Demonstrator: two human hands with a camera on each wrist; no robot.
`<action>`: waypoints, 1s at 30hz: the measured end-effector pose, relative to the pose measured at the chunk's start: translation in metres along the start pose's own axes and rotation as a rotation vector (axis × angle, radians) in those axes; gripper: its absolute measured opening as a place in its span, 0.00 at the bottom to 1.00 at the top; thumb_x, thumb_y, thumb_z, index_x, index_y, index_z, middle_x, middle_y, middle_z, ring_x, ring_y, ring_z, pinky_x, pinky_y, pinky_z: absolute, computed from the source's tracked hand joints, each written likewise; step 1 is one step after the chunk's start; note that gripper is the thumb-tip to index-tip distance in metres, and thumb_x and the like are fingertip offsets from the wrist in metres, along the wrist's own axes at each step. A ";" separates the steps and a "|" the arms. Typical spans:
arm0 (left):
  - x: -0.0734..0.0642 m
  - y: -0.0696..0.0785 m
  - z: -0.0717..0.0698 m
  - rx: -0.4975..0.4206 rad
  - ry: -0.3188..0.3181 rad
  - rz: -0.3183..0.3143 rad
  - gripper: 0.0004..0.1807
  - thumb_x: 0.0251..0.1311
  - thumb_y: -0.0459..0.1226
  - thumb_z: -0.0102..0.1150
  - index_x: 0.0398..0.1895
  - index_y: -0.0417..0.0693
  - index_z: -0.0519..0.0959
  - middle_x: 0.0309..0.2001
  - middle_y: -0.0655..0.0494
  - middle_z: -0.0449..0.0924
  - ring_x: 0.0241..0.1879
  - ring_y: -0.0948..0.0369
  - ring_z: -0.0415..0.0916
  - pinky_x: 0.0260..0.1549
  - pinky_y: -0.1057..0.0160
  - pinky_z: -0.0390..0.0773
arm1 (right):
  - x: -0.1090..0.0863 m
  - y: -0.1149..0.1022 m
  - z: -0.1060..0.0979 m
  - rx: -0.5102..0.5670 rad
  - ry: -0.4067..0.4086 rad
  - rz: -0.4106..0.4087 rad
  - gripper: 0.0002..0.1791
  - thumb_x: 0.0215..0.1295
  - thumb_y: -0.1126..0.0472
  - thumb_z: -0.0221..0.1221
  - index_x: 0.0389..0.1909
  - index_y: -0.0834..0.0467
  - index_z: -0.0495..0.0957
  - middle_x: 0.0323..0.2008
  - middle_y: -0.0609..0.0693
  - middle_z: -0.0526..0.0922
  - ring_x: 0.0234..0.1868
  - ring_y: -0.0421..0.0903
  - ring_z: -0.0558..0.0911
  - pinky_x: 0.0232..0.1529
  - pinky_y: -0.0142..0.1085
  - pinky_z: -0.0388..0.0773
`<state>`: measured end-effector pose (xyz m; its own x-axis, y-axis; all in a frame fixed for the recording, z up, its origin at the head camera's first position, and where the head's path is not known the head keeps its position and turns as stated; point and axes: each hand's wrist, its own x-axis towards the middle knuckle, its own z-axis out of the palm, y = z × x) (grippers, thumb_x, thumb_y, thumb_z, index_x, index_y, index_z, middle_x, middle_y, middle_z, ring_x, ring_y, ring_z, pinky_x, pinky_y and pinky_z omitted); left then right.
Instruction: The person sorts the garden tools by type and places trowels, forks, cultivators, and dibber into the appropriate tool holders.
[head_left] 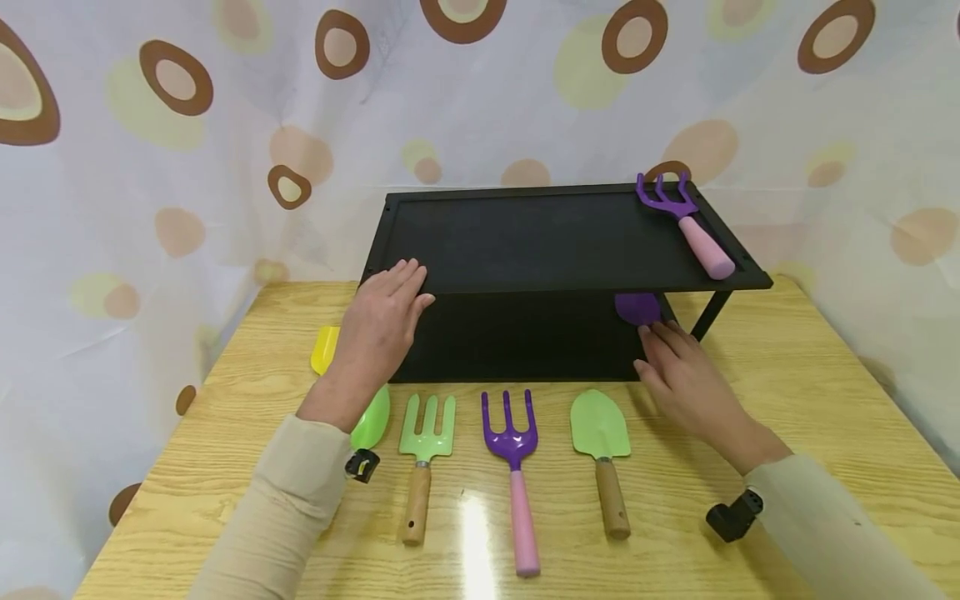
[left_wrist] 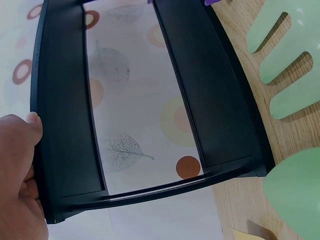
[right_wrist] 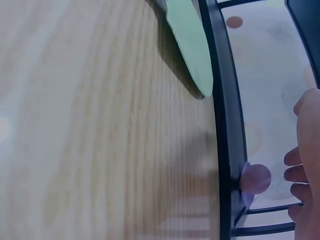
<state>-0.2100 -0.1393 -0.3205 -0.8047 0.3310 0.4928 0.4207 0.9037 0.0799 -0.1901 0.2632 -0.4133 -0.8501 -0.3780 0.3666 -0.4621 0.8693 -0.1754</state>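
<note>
A black two-tier shelf stands on the table. My left hand rests on the front left corner of its upper board, fingers straight. In the left wrist view, that hand lies along the upper board's edge. My right hand is at the right end of the lower board, fingertips beside a purple trowel. From the right wrist, the trowel's round pink handle end shows apart from the loosely bent fingers. A purple hand cultivator with a pink handle lies on the upper board's right side.
In front of the shelf lie a green fork, a purple fork with pink handle and a green trowel. Another green tool is partly hidden by my left wrist, near a yellow tool. A patterned curtain hangs behind.
</note>
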 end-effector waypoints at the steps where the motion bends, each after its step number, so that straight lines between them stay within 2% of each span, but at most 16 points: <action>1: 0.000 0.000 0.000 0.001 -0.001 -0.002 0.25 0.73 0.43 0.52 0.69 0.42 0.71 0.68 0.47 0.72 0.70 0.53 0.68 0.73 0.55 0.64 | -0.002 -0.002 -0.002 0.008 -0.001 0.004 0.28 0.76 0.56 0.50 0.68 0.71 0.65 0.64 0.72 0.70 0.67 0.68 0.67 0.71 0.61 0.61; 5: -0.001 0.000 0.000 0.001 -0.004 -0.009 0.25 0.73 0.43 0.52 0.69 0.42 0.70 0.68 0.47 0.72 0.71 0.53 0.67 0.73 0.55 0.64 | -0.012 -0.010 -0.011 0.051 -0.031 0.071 0.30 0.77 0.53 0.48 0.70 0.69 0.63 0.66 0.71 0.68 0.69 0.70 0.64 0.70 0.63 0.60; 10: -0.001 0.000 0.000 0.001 -0.005 -0.010 0.25 0.73 0.43 0.51 0.69 0.42 0.70 0.69 0.47 0.71 0.71 0.53 0.67 0.73 0.55 0.63 | -0.025 -0.024 -0.021 0.092 -0.062 0.140 0.31 0.77 0.51 0.47 0.69 0.71 0.64 0.69 0.71 0.65 0.72 0.71 0.60 0.72 0.65 0.56; 15: -0.001 0.001 -0.001 0.002 -0.009 -0.007 0.25 0.74 0.43 0.51 0.69 0.42 0.70 0.69 0.47 0.71 0.71 0.53 0.67 0.73 0.55 0.63 | -0.037 -0.035 -0.024 0.097 -0.044 0.130 0.31 0.77 0.51 0.48 0.67 0.72 0.66 0.69 0.69 0.65 0.73 0.69 0.58 0.75 0.62 0.51; 19: -0.001 0.002 -0.001 0.009 -0.010 -0.006 0.25 0.74 0.43 0.51 0.69 0.42 0.70 0.69 0.47 0.71 0.71 0.53 0.66 0.73 0.55 0.63 | -0.046 -0.044 -0.027 0.105 -0.030 0.113 0.31 0.77 0.52 0.49 0.71 0.69 0.63 0.70 0.68 0.65 0.74 0.67 0.58 0.78 0.57 0.47; 22: -0.001 0.002 -0.001 0.011 -0.004 -0.008 0.25 0.73 0.43 0.51 0.69 0.42 0.70 0.69 0.47 0.71 0.71 0.53 0.67 0.73 0.55 0.63 | -0.051 -0.050 -0.028 0.114 -0.025 0.101 0.32 0.77 0.52 0.49 0.71 0.69 0.62 0.69 0.68 0.66 0.74 0.67 0.58 0.78 0.56 0.48; 27: -0.001 0.002 0.000 0.010 0.008 -0.007 0.26 0.73 0.43 0.52 0.69 0.42 0.70 0.69 0.47 0.71 0.71 0.53 0.67 0.73 0.55 0.64 | -0.059 -0.060 -0.029 0.126 -0.018 0.085 0.30 0.75 0.53 0.51 0.67 0.72 0.66 0.69 0.68 0.67 0.74 0.66 0.59 0.77 0.58 0.49; 30: -0.001 0.002 0.000 0.012 0.013 -0.005 0.26 0.73 0.43 0.52 0.69 0.42 0.70 0.68 0.47 0.71 0.71 0.53 0.67 0.73 0.54 0.64 | -0.064 -0.065 -0.027 0.127 0.000 0.065 0.30 0.74 0.54 0.53 0.67 0.72 0.67 0.69 0.67 0.67 0.73 0.66 0.61 0.79 0.54 0.48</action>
<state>-0.2081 -0.1377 -0.3206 -0.8014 0.3229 0.5035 0.4113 0.9087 0.0718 -0.0988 0.2400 -0.4007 -0.8793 -0.3225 0.3504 -0.4344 0.8447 -0.3128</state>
